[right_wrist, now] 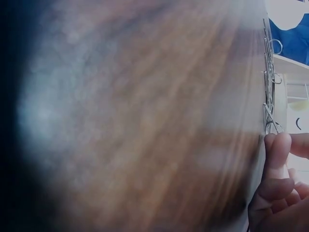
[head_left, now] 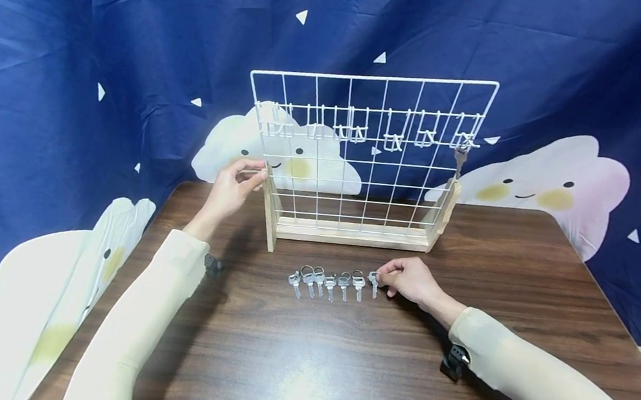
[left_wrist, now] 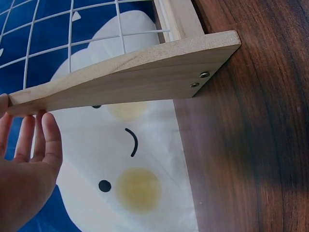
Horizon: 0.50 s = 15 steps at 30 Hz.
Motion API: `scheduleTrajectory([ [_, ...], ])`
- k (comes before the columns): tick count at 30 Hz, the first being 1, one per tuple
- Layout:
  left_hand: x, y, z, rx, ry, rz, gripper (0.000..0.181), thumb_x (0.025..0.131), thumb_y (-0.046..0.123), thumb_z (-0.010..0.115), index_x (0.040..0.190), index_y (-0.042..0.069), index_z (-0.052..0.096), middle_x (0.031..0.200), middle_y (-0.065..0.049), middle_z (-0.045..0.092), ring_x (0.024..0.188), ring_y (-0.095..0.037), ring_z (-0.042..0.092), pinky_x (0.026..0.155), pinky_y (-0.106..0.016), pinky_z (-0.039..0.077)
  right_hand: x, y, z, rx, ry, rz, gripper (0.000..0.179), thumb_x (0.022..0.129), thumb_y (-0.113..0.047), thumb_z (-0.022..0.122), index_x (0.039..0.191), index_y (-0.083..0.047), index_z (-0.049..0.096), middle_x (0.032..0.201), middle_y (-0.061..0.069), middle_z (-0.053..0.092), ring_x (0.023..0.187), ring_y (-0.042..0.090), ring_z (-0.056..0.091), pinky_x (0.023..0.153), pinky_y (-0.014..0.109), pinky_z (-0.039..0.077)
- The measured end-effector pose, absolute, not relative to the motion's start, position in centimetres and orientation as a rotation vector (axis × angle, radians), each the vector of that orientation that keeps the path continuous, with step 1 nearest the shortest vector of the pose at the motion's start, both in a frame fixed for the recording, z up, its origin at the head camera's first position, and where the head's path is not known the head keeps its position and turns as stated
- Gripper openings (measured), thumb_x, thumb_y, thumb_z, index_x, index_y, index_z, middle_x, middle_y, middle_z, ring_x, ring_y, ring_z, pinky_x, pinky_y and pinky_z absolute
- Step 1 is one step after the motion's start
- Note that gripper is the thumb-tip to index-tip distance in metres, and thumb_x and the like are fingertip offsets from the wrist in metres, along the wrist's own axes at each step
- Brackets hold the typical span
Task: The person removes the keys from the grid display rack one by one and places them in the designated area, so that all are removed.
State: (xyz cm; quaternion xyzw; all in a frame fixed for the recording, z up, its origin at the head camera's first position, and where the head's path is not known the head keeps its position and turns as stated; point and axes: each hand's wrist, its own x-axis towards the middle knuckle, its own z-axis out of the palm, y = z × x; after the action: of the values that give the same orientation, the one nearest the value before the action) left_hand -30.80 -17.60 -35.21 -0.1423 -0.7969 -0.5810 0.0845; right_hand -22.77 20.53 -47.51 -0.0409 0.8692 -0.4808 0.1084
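A white wire grid rack [head_left: 352, 234] on a wooden stand is upright on the table, with several wire hooks [head_left: 393, 142] along its upper part. My left hand [head_left: 230, 187] holds the upper end of the stand's left wooden side piece [left_wrist: 130, 79], thumb on one face and fingers on the other. In front of the rack, several silver keys [head_left: 331, 282] with rings lie in a row. At the row's right end, my right hand [head_left: 410, 280] pinches a key [head_left: 374, 286] between thumb and finger. Another key [head_left: 460, 162] hangs from the rightmost hook.
The brown wooden table [head_left: 258, 350] extends around the rack and keys. Behind it hangs a blue cloth [head_left: 339, 19] with white clouds and small triangles. A black wrist device [head_left: 454, 362] sits under the right sleeve.
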Motion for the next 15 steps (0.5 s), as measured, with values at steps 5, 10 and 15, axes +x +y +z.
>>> scheduleTrajectory([
  [5,-30.86,-17.63,-35.33,-0.425,-2.374,-1.735,0.036,0.097,0.009,0.065,0.126,-0.010,0.059,0.132,-0.026,0.060,0.098,-0.009,0.064,0.081,-0.016,0.061,-22.84,20.58,-47.79,-0.132,2.594,-1.362,0.010,0.086,-0.010,0.072,0.090,-0.002,0.076,0.074,0.002,0.075,0.052,0.010,0.061,0.050,0.019,0.052],
  [10,-30.69,-17.57,-35.19,-0.429,-2.373,-1.726,0.035,0.096,0.010,0.065,0.126,-0.009,0.060,0.131,-0.025,0.061,0.098,-0.011,0.065,0.089,-0.031,0.064,-22.88,20.59,-47.77,-0.125,2.614,-1.312,0.010,0.086,-0.014,0.074,0.089,-0.006,0.076,0.073,0.000,0.076,0.052,0.010,0.062,0.051,0.019,0.050],
  [15,-30.72,-17.56,-35.12,-0.431,-2.368,-1.732,0.035,0.097,0.010,0.065,0.126,-0.009,0.060,0.131,-0.025,0.061,0.099,-0.011,0.066,0.090,-0.032,0.063,-22.82,20.70,-47.19,-0.154,2.638,-1.271,0.011,0.085,-0.016,0.075,0.090,-0.007,0.077,0.075,0.000,0.076,0.054,0.010,0.064,0.052,0.020,0.050],
])
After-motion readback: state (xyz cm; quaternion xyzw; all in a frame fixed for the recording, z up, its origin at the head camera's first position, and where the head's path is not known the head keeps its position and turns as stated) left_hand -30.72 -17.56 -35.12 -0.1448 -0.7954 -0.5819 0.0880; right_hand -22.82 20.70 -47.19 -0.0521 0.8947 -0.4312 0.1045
